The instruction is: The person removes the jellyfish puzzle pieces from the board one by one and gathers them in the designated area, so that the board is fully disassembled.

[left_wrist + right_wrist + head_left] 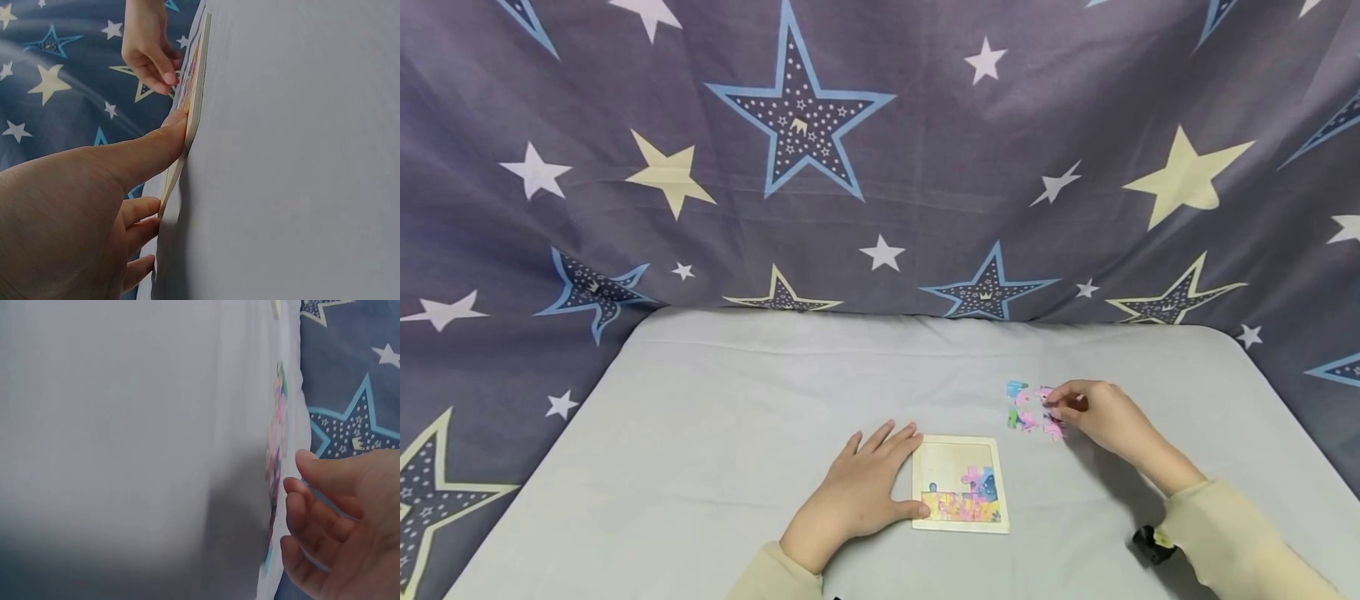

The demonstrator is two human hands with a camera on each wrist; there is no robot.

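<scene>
**Cream sleeves [1240, 537] are flanking a part-filled puzzle tray [962, 527]**

Pale wood is forming the tray's thin, square rim, and a smooth beige base is showing above the fitted pieces [964, 506], whose knobbed, interlocking edges are carrying pink, yellow and blue print. Grey-white cloth is covering the counter [715, 467] in faint creases, and a dark curtain [925, 150] patterned with stars is hanging behind.

The left hand [861, 492] is resting along the tray's left side, fingers spreading wide, thumb lying on the rim near the lower corner. Up and to the right of the tray, the right hand [1105, 417] is poising its bent fingers at the loose pieces [1022, 400], keeping a narrow gap between thumb and forefinger; whether they are touching a piece, I cannot tell.

Those fingers are partly covering the rightmost pieces. The right wrist view is showing the pieces edge-on and blurred. The frame's bottom edge is cutting off both sleeves, and a small black object [1150, 546] beside the right cuff is staying hard to identify.
</scene>
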